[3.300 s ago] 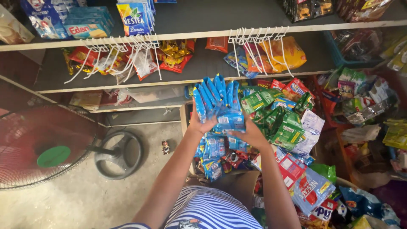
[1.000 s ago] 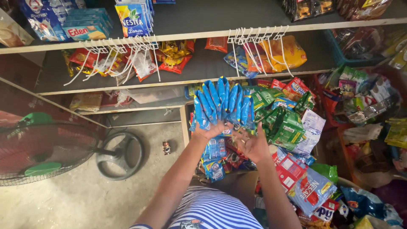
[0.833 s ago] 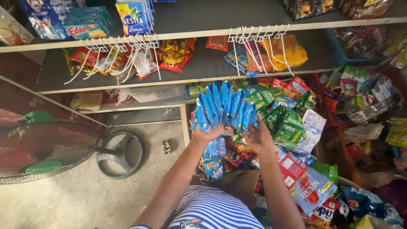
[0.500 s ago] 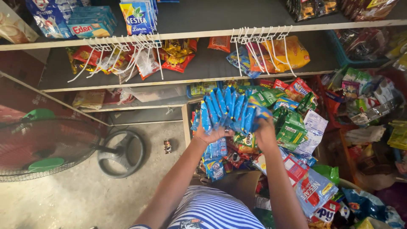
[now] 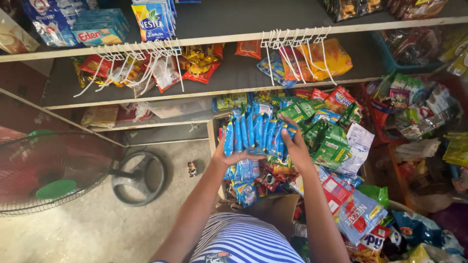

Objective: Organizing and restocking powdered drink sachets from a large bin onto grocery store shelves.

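Head cam, looking down. Both hands hold up a fanned bunch of slim blue snack packets (image 5: 256,136), just in front of the lower shelf edge (image 5: 195,95). Left hand (image 5: 234,157) is under the bunch's left side, fingers curled shut round the packet bottoms, thumb across the front. Right hand (image 5: 295,146) is on the bunch's right edge, fingers wrapped onto the outer packets, gripping them.

Places rel. to the bunch: just below it, more blue packets (image 5: 243,180) lie in a heap w/ other wrappers. Right beside it, touching or nearly so, green packs (image 5: 324,141); further right and lower, a red sachet strip (image 5: 351,214). Above, white wire hooks (image 5: 292,46) hang off the upper shelf w/ an orange bag (image 5: 329,58) behind them. Above-left, a second hook row (image 5: 136,61) carries red and yellow packs. Far left and low, a red floor fan (image 5: 53,175) on the concrete floor (image 5: 97,234). Directly below, near cam, a blue-and-white striped shirt (image 5: 243,243).
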